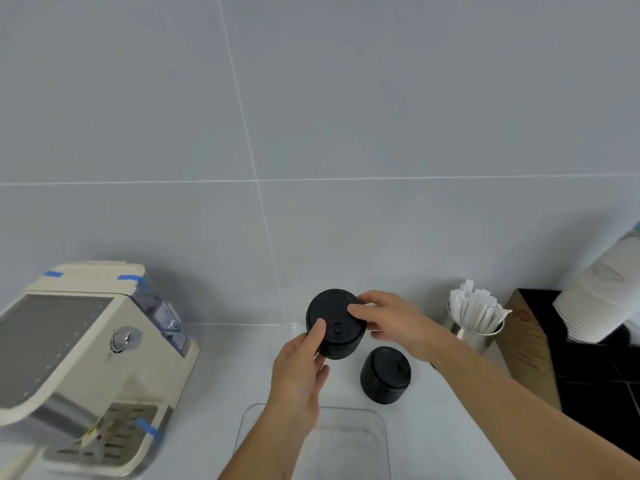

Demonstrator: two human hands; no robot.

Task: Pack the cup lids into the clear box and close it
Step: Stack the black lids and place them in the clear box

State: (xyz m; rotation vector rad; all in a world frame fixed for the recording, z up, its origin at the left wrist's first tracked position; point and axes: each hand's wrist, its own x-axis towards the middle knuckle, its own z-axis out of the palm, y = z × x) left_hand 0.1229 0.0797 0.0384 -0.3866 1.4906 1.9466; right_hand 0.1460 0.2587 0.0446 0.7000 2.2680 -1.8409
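A stack of black cup lids [335, 323] is held above the white worktop [214, 375], tilted so its round top faces the camera, a small raised tab near its centre; fingers [320, 329] press on that top face from both sides. A second, shorter black stack [385, 374] stands upright on the worktop just below and right of the fingers. The clear box [374, 441], open and empty, sits nearer the camera, beneath the wrists.

Left hand [298, 372] and right hand [391, 323] raised, fingers curled
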